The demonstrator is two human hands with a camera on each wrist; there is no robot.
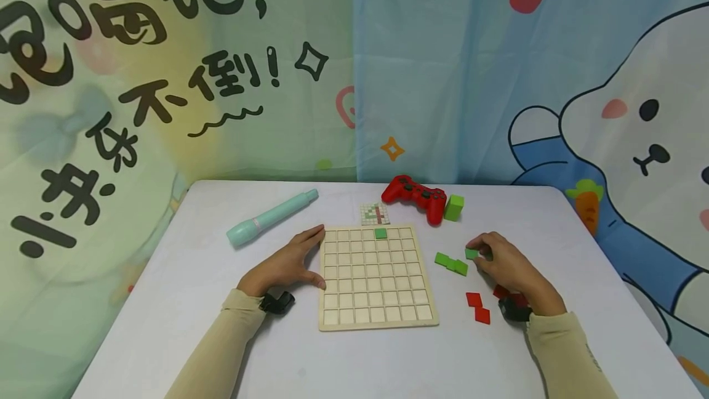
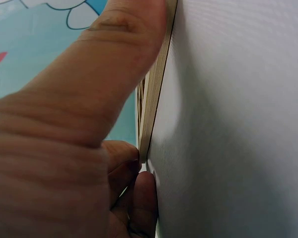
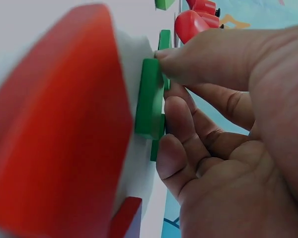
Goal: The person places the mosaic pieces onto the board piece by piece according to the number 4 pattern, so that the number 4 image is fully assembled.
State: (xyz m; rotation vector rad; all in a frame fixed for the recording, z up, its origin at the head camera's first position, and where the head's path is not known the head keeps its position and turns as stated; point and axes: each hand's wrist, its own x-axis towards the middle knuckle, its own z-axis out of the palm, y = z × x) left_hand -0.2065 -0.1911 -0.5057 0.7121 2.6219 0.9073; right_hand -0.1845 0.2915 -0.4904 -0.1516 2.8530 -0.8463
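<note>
A square wooden grid board (image 1: 376,279) lies on the white table, with one green tile (image 1: 380,234) in its far row. My left hand (image 1: 288,266) rests along the board's left side, thumb and fingers spread apart; in the left wrist view the thumb (image 2: 124,44) lies against the board's edge (image 2: 156,84). To the right of the board, my right hand (image 1: 504,260) pinches a small green tile (image 1: 471,253) between thumb and forefinger, low over the table. Another green tile (image 3: 150,99) stands out in front of these fingers in the right wrist view.
Several green tiles (image 1: 451,263) lie between board and right hand. Red tiles (image 1: 482,315) lie nearer me, some partly behind the right wrist. Beyond the board are a small pattern card (image 1: 375,214), a red game controller (image 1: 415,197), a green block (image 1: 454,208) and a mint-green cylinder (image 1: 271,217).
</note>
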